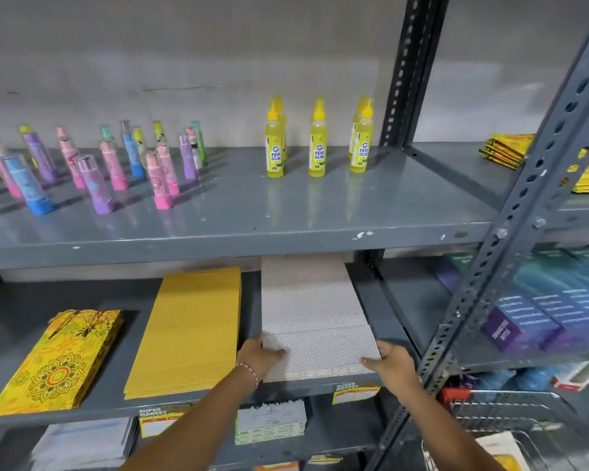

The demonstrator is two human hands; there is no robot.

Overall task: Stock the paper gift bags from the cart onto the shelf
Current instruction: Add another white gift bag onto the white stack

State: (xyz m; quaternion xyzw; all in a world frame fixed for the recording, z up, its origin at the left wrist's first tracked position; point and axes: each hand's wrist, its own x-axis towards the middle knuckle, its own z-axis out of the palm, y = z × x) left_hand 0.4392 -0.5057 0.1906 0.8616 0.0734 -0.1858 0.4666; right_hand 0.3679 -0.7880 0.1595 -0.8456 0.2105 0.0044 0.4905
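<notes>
A stack of white dotted paper gift bags point(313, 311) lies flat on the middle grey shelf point(191, 404), reaching back under the shelf above. My left hand point(257, 356) holds its front left corner, thumb on top. My right hand point(393, 363) grips its front right corner. To the left lies a stack of plain yellow gift bags point(187, 331), and further left a stack of yellow mandala-print gift bags point(58, 362). The wire cart point(524, 426) stands at the lower right with a pale bag point(500, 448) in it.
The upper shelf carries pastel bottles point(96, 164) and yellow gum bottles point(317, 144). A slotted grey upright point(510, 239) slants just right of my right hand. Purple boxes point(541, 307) and yellow packets point(504, 149) fill the neighbouring bay. Price tags point(354, 392) hang on the shelf lip.
</notes>
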